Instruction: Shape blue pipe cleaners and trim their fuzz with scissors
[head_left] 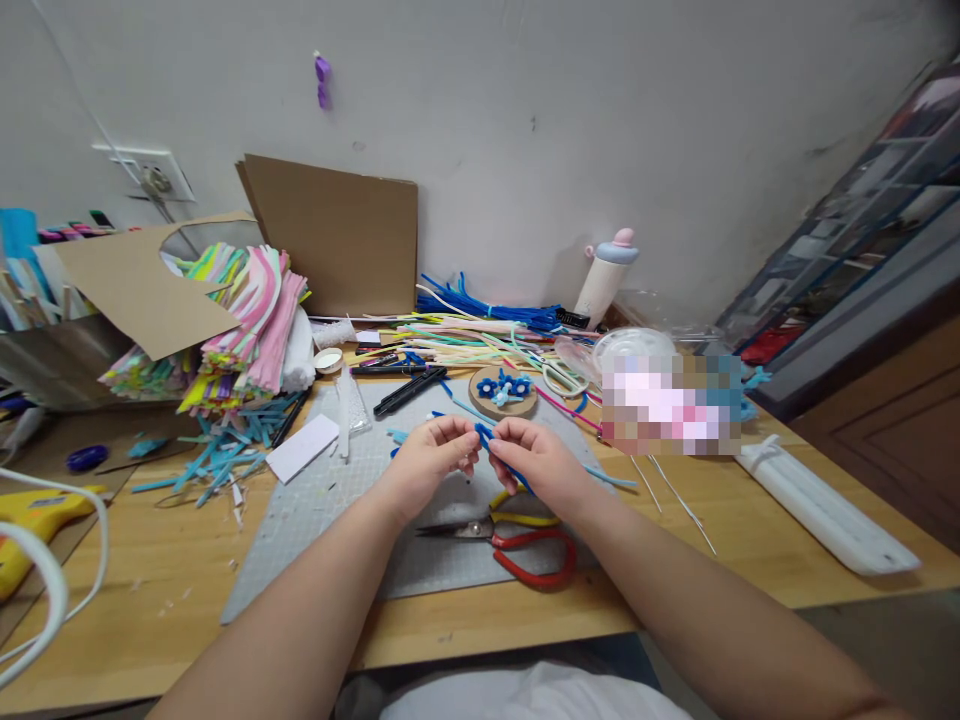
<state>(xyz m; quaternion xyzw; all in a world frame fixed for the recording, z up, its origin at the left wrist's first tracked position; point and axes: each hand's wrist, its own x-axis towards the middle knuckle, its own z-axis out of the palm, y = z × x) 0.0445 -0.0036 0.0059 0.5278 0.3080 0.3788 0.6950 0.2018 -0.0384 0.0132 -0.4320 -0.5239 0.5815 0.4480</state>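
Observation:
Between the fingertips of both hands is a blue pipe cleaner [484,434], bent at its top. My left hand [436,458] pinches it from the left, and my right hand [534,458] pinches it from the right, where part of it trails under the fingers. Just below the hands, scissors [534,541] with one red and one yellow handle lie on the grey cutting mat [315,530]. Beyond the hands, blue flowers [504,386] with pale centres rest on a round wooden disc [484,404].
Behind the mat lie loose coloured pipe cleaners [465,340] and a blue bundle [487,312]. Bundled pastel strips [255,310] stand at left, near a yellow glue gun [37,520]. A bottle [604,285] stands by the wall; a white plastic-wrapped pack [825,510] lies at right.

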